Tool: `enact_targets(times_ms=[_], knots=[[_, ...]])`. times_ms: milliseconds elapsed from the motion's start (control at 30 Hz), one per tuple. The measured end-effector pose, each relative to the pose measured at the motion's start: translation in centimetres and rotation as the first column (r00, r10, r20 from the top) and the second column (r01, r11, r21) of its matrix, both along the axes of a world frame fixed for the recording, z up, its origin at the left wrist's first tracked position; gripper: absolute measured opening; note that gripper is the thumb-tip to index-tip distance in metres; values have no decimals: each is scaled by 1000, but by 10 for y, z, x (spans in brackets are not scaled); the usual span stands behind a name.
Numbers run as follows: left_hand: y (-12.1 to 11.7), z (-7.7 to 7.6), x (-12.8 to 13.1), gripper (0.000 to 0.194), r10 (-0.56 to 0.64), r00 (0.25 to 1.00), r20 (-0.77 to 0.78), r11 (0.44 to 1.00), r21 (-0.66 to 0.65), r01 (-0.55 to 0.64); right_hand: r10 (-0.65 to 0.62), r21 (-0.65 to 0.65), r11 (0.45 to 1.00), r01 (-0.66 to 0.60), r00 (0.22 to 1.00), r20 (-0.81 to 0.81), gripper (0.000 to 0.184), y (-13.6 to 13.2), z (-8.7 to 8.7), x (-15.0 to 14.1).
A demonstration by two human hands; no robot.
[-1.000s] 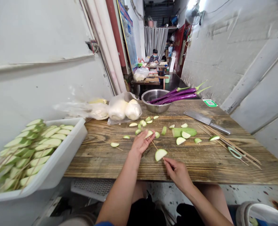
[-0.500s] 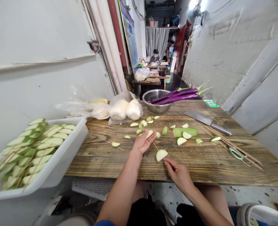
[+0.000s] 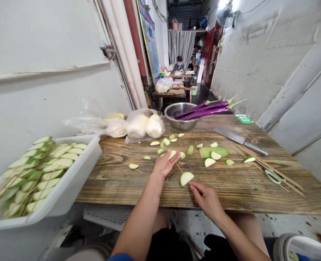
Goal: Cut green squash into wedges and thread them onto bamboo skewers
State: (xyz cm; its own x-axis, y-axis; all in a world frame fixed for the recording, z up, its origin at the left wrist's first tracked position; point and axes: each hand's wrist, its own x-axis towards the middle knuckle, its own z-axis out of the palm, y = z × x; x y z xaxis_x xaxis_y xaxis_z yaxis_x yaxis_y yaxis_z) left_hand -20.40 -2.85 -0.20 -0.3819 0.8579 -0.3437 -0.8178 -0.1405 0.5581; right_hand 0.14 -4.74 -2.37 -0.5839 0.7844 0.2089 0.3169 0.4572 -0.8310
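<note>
In the head view, my left hand (image 3: 163, 166) is palm up over the table, with its fingers against a pale green-edged zucchini slice (image 3: 172, 155). My right hand (image 3: 208, 201) pinches the near end of a thin wooden skewer (image 3: 178, 165). A half-round zucchini slice (image 3: 186, 178) is threaded on the skewer, just beyond my right fingertips. The skewer's far tip meets the slice at my left hand; whether it has gone in cannot be made out. Beyond my hands lie loose cut pieces and a thick zucchini chunk (image 3: 206, 153).
A white tub (image 3: 95, 150) of skewered slices stands at left. Behind are bagged white vegetables (image 3: 145, 127) and a metal bowl (image 3: 182, 125) with purple eggplants (image 3: 204, 113). At right lie a cleaver (image 3: 231, 135), bare skewers (image 3: 276, 170) and green-handled scissors (image 3: 272, 177). A person sits far back.
Both hands, the skewer and the slices stay almost where they were. The person in the background has lowered their head slightly.
</note>
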Motion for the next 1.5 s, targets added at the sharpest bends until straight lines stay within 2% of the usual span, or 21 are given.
enact_targets(times_ms=[333, 733, 967, 1167, 1500], knots=[[0, 0, 0, 9, -8, 999, -33, 999, -43, 6, -9, -12, 1000, 9, 1000, 6, 30, 0, 1, -1], [0, -2, 3, 6, -17, 998, -60, 1000, -27, 16, -4, 13, 1000, 4, 1000, 6, 28, 2, 0, -5], [1, -3, 3, 5, -12, 998, -57, 999, -35, 10, -8, 64, 998, 5, 999, 44, 29, -3, 6, -13], [2, -1, 2, 8, 8, 1000, -19, 996, -85, -10, -48, 157, 987, 41, 998, 44, 29, -10, 3, -16], [3, -2, 4, 7, -13, 1000, 22, 996, -93, 15, -80, 185, 980, 70, 996, 47, 29, -11, -3, -18]])
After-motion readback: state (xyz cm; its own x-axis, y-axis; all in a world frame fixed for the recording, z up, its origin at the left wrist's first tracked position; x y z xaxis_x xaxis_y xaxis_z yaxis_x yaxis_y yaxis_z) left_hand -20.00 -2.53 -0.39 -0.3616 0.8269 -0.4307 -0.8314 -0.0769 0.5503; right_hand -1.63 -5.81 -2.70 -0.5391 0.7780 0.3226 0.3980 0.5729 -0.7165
